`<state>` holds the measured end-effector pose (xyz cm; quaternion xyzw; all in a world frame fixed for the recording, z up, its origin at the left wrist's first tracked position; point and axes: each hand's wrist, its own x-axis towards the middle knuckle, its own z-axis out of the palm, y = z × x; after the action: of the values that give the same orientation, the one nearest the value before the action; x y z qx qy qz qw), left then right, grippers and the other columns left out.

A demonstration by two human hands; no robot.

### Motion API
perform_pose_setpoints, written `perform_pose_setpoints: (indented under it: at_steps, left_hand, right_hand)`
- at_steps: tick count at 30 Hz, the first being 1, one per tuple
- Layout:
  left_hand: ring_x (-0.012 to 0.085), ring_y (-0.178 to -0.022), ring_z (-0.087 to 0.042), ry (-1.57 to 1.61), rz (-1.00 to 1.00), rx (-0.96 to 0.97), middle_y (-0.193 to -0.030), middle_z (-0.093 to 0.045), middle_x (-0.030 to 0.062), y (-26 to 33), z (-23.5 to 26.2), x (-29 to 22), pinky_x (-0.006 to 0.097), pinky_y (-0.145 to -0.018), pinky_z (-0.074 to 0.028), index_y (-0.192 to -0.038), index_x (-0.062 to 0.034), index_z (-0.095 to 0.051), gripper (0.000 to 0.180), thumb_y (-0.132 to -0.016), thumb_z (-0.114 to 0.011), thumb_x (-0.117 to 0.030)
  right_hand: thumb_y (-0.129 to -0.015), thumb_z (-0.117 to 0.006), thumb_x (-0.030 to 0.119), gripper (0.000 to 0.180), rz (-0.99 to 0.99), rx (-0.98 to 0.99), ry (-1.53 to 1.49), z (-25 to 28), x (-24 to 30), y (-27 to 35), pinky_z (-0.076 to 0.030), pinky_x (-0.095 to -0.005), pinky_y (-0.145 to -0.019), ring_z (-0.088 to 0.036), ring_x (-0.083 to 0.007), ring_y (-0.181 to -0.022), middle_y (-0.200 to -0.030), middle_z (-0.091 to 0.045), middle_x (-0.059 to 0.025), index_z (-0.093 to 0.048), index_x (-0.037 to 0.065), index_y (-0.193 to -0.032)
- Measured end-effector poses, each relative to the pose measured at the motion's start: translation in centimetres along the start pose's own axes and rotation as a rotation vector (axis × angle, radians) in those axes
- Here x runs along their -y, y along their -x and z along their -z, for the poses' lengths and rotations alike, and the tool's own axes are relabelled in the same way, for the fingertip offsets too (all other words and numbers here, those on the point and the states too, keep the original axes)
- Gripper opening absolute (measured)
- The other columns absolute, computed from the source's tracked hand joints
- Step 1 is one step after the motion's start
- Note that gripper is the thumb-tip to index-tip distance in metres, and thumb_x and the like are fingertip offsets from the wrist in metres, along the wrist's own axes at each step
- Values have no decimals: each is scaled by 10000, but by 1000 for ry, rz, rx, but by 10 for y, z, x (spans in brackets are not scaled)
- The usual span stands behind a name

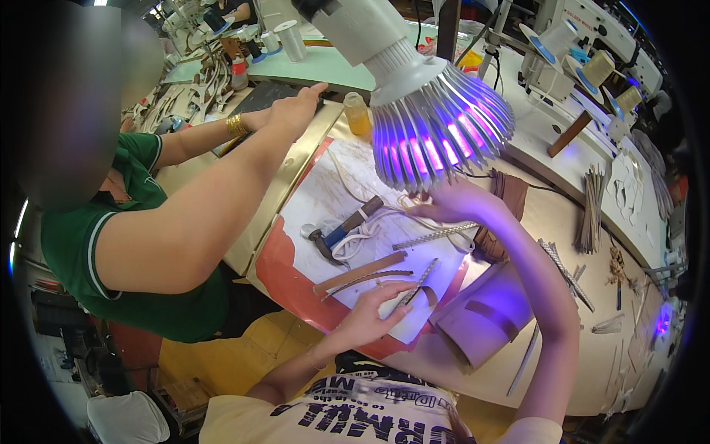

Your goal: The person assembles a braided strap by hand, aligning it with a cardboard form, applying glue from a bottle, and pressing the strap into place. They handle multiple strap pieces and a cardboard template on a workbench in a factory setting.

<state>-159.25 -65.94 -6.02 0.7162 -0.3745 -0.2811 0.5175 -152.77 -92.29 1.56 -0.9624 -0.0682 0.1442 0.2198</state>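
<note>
My left hand (376, 317) is closed on a thin braided strip (423, 278), which sticks up past the thumb and fingers above the white sheet (314, 255). My right hand (460, 201) reaches in under the lamp, beside pale cords (362, 235) and a longer braided strip (436, 234). The lamp partly covers its fingers, so their grip is unclear. Left of the cords lies a hammer (342, 234) with a dark handle. Near my left hand are a flat brown strip (362, 271) and a narrow dark-edged strip (370, 279).
A large finned lamp (444, 126) glows purple over the table. Curved brown panels (484, 314) and folded brown leather (509, 203) lie to the right. A jar of yellow liquid (356, 113) stands behind. At left, a co-worker in green (140, 244) reaches across the table.
</note>
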Motion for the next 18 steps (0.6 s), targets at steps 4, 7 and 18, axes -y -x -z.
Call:
perform_pose_setpoints:
  at_steps: [4,7,18]
  left_hand:
    - [155,-1079,-608,243,80,-266,-1182,-619,118,-2,23,9,280,-937,-491,-1186,10,-595,252,-939,-567,-31]
    - [176,-1041,-623,532,146,-454,-1166,-616,125,-10,52,24,290,-926,-504,-1138,10,-604,206,-965,-553,-89]
    - [299,-1204,-504,1743,32,-721,-1210,-498,192,-80,132,76,387,-1056,-442,-1114,37,-513,254,-1012,-429,-180]
  right_hand:
    - [-839,-661,447,507,13,-18,31,-8,-11,-65,-488,-430,-886,-607,-333,-1050,-1102,-647,-196,-625,68,-1173]
    - [-857,-650,420,477,7,-139,-113,-35,-9,-98,-526,-370,-806,-656,-271,-862,-943,-687,-140,-635,40,-1145]
    - [-743,-778,297,727,-249,-586,-328,-55,-19,-180,-468,-393,-948,-594,-333,-1115,-1188,-611,-239,-480,-58,-1303]
